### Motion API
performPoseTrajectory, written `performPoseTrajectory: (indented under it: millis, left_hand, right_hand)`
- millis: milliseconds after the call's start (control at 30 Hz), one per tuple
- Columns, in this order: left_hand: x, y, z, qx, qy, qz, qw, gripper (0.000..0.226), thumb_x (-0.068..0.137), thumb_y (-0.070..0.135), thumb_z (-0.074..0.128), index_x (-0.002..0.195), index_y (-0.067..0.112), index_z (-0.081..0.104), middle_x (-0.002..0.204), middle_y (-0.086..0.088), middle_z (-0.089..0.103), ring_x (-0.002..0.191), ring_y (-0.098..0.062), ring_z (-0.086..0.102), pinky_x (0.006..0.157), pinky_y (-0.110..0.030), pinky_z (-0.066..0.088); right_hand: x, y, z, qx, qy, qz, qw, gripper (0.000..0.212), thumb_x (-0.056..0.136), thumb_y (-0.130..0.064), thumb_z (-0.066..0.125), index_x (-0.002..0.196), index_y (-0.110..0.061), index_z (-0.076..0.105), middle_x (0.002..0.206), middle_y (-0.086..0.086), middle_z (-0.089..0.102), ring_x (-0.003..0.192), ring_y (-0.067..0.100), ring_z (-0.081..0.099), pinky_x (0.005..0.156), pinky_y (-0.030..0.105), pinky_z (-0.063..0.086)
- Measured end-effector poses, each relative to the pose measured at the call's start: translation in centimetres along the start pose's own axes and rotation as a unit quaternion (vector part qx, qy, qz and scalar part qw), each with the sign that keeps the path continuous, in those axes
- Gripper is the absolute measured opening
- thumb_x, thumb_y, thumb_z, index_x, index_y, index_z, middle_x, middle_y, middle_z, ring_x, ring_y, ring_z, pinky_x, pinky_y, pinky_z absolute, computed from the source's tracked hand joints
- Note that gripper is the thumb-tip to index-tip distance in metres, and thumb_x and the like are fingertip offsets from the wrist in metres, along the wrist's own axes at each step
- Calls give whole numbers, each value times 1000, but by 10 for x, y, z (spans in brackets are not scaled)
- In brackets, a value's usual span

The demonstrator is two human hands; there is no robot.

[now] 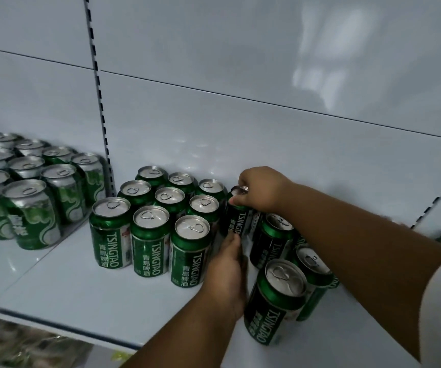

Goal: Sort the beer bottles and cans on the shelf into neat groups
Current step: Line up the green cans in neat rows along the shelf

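Nearest, a glossy green cylindrical can (272, 301) stands on the smooth white shelf (81, 296); right hand (259, 189) pinches a held can (236, 216) by its rim, left hand (227, 272) flat against its side.

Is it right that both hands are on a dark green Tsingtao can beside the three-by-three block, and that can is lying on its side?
Not quite. The head view shows the Tsingtao can upright, not lying down. The right hand grips its top, the left hand touches its lower side, beside the three-by-three block.

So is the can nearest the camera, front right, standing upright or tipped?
Tipped. The nearest can leans left, its top angled toward the left hand.
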State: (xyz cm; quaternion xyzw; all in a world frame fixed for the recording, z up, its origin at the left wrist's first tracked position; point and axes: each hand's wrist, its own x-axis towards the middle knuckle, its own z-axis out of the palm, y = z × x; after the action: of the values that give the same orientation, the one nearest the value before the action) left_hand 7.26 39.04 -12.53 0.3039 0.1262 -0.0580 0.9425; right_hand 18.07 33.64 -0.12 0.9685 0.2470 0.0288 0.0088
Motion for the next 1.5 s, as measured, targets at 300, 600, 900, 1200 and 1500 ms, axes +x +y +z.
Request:
performPoseTrajectory:
  millis: [300,600,900,1200,1500]
  left_hand:
    - [-15,1,-10,100,-24,24,994,21,105,28,41,107,36,61,96,15,68,92,-4,61,76,-28,48]
    - [-13,-3,-13,130,-27,53,990,25,104,24,45,114,18,67,100,4,76,101,-12,68,79,-30,52]
    - [-10,-7,-17,100,14,27,995,29,100,19,47,122,13,65,113,-17,72,112,-39,64,102,-56,47]
    - [-17,-9,-20,-11,10,14,1000,36,99,8,43,133,5,56,122,-20,67,121,-37,60,110,-54,40]
    - [-39,-9,-17,-63,17,32,997,31,97,7,44,123,2,61,118,-20,69,112,-33,62,112,-49,38]
  right_hand:
    - [-51,10,-17,48,26,-33,998,31,88,-37,68,114,-19,65,112,1,62,104,19,58,88,32,47]
    - [-87,21,-13,26,-50,41,998,42,82,-41,75,117,-24,60,104,-4,58,97,18,56,80,31,46]
    - [-75,30,-26,58,-1,15,998,41,85,-55,65,111,-23,63,101,-5,57,97,15,55,77,28,40]
    - [-68,21,-34,38,0,-9,999,44,88,-61,57,100,-20,66,99,-1,63,94,18,56,78,31,46]
    - [-67,11,-27,31,-26,-71,997,37,88,-49,61,112,-20,66,104,0,63,96,19,59,84,34,50]
